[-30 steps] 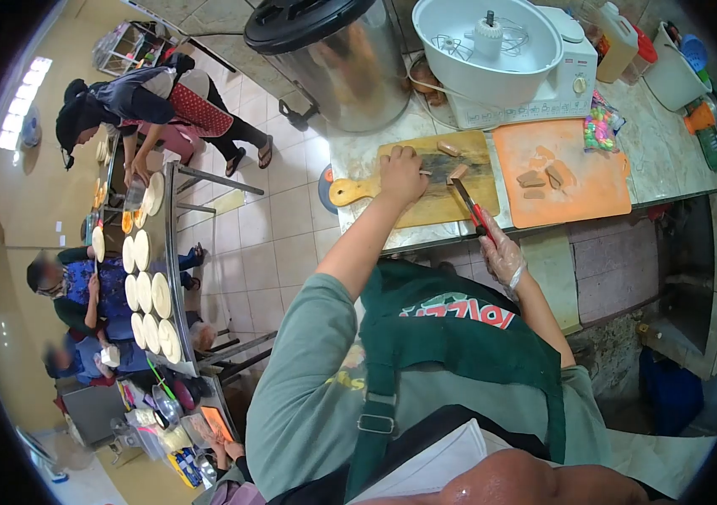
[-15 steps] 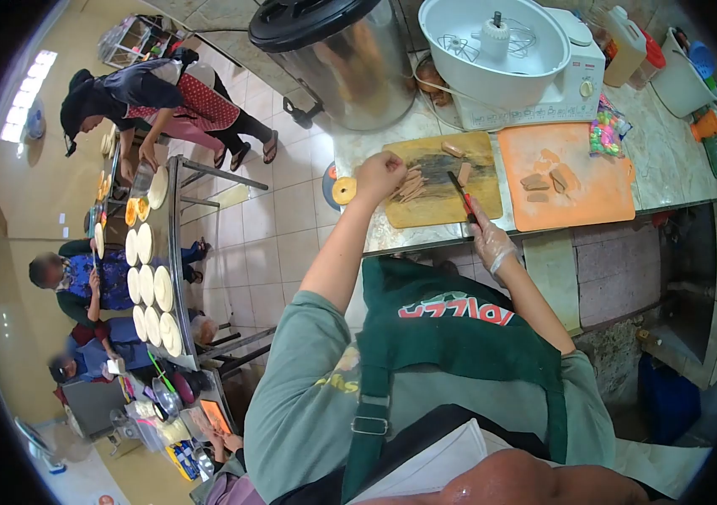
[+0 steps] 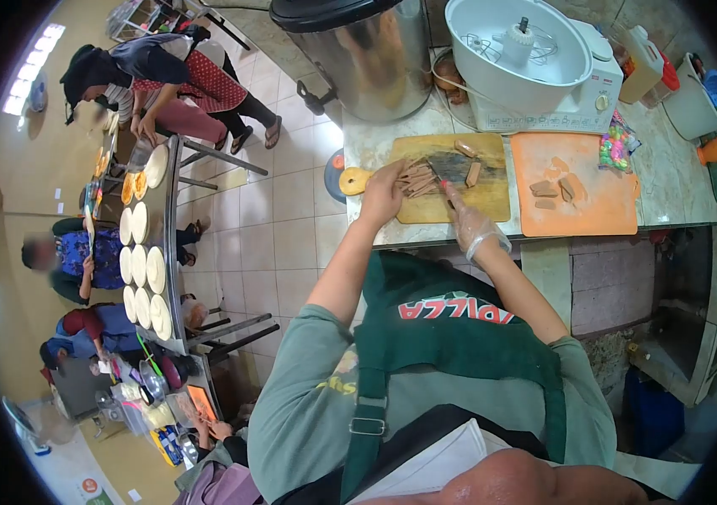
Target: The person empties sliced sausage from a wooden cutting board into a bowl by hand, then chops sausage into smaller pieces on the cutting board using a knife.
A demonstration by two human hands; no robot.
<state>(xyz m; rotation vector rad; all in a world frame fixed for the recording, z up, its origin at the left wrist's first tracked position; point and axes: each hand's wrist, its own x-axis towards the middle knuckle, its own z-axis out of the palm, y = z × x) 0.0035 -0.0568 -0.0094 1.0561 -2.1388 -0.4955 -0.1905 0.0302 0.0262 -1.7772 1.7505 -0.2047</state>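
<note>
Right fingers (image 3: 455,203) were wrapped round the knife (image 3: 444,183); left fingers (image 3: 392,173) curled at the strips (image 3: 418,178), hold unclear. Strips lay on the board (image 3: 493,200), on the counter (image 3: 670,178). Risk: blade sat near bare left fingers, so a slip could've cut them.

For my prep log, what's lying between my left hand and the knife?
In the head view, a loose pile of thin brown strips lies on the wooden board between your left hand and the knife.
</note>
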